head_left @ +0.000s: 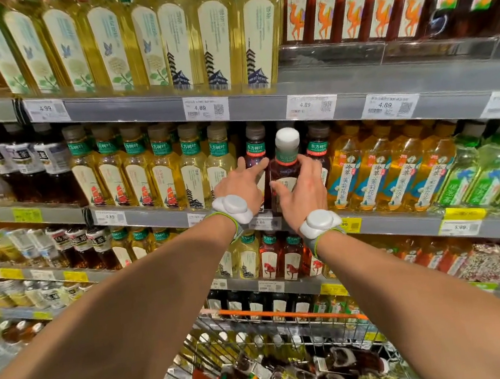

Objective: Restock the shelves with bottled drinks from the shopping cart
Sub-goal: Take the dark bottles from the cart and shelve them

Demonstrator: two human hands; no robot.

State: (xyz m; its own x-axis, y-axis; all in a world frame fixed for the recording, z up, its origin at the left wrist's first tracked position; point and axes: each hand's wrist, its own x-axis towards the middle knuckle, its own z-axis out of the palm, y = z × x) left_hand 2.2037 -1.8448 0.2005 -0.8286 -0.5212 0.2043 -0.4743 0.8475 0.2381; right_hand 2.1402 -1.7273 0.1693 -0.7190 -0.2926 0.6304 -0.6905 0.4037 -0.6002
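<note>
From the head camera, the person is reaching both arms over the shopping cart (289, 313) to the middle shelf (157, 215). The right hand (304, 192) is gripping a white-capped red tea bottle (285, 169): the thumb is lying across the front label and the fingers (311, 163) are curling round the far side of the body. The bottle is standing upright at the shelf's front edge, in the gap between two brown-capped dark tea bottles, one on the left (255, 147) and one on the right (319, 146).

The left hand (237, 187) is holding nothing. Its fingers are stretching out straight, with the tips resting against the left neighbour or the held bottle's shoulder; I cannot tell which.

The bottle looks full, so it is probably fairly heavy for its size. Its plastic wall is likely stiff enough to squeeze firmly, and not fragile. The glossy label could be slippery. Taking hold round the mid-body, as the right hand is doing, seems soundest; the narrow neck under the cap would give less control when sliding it back into the tight row. More bottles are lying in the cart below.
</note>
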